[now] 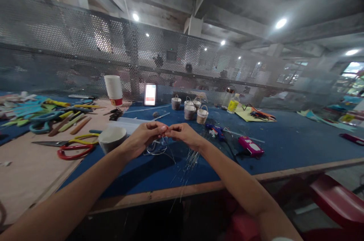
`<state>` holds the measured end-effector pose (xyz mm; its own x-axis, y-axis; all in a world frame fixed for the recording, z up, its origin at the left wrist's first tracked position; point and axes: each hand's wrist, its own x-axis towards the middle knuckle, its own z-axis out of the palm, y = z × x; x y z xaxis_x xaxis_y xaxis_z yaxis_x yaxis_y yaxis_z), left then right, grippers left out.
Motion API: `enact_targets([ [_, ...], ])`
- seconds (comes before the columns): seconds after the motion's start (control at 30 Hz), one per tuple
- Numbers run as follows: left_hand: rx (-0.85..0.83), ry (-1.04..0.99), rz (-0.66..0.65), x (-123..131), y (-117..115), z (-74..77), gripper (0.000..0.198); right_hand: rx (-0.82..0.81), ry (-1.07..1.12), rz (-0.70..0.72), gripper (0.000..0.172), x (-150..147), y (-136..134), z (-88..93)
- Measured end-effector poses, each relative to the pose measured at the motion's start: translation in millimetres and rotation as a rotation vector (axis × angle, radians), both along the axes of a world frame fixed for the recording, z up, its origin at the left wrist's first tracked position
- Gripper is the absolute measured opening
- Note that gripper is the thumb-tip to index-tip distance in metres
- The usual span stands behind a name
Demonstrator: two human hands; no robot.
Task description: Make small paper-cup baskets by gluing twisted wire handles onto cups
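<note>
Over the blue table mat, my left hand point(145, 136) and my right hand point(184, 135) meet fingertip to fingertip. Both are closed in a pinch; whatever lies between the fingers is too small or hidden to name. Below them lie a loose coil of thin clear strand point(156, 149) and a bundle of thin wires point(192, 159) reaching the table's front edge. Beside my left wrist stands a grey-white cup point(112, 138). Beyond my hands are several small handled buckets point(190, 111). To the right of my right hand rests a blue glue gun point(217, 132).
Scissors with red and yellow handles point(76, 146) lie left, near wooden-handled tools point(81, 125). A stack of paper cups point(113, 89) stands behind. On the right are a magenta box point(250, 147), a yellow-labelled bottle point(233, 104) and a red stool point(338, 199). A perforated metal screen point(176, 55) borders the back.
</note>
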<state>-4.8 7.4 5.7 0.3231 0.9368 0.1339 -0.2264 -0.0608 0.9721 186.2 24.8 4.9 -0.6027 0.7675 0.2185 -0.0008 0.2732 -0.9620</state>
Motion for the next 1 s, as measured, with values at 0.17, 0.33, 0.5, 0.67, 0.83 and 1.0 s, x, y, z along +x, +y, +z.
enact_targets([
  [0.17, 0.014, 0.002, 0.036, 0.1, 0.8, -1.2, 0.019, 0.071, -0.031, -0.043, 0.028, -1.2, -0.2, -1.2],
  [0.33, -0.003, 0.008, 0.012, -1.1, -0.3, 0.7, 0.016, 0.014, -0.036, -0.046, 0.031, -1.2, -2.4, 0.6],
  [0.5, 0.019, 0.017, -0.013, -2.6, -0.5, 1.6, 0.018, 0.033, -0.036, -0.034, 0.030, -1.0, -3.8, 1.5],
  [0.67, -0.018, 0.011, 0.021, -1.7, 0.7, -0.6, 0.015, 0.041, -0.054, -0.053, 0.037, -1.9, -3.2, 0.8],
  [0.83, -0.016, -0.009, -0.020, -1.1, -1.9, 1.9, 0.015, 0.005, -0.008, -0.025, 0.035, -0.9, -3.1, 1.7],
  [1.0, 0.010, 0.018, 0.007, -0.7, -1.5, 1.7, 0.018, 0.053, -0.039, -0.021, 0.032, -0.3, -2.9, 0.5],
])
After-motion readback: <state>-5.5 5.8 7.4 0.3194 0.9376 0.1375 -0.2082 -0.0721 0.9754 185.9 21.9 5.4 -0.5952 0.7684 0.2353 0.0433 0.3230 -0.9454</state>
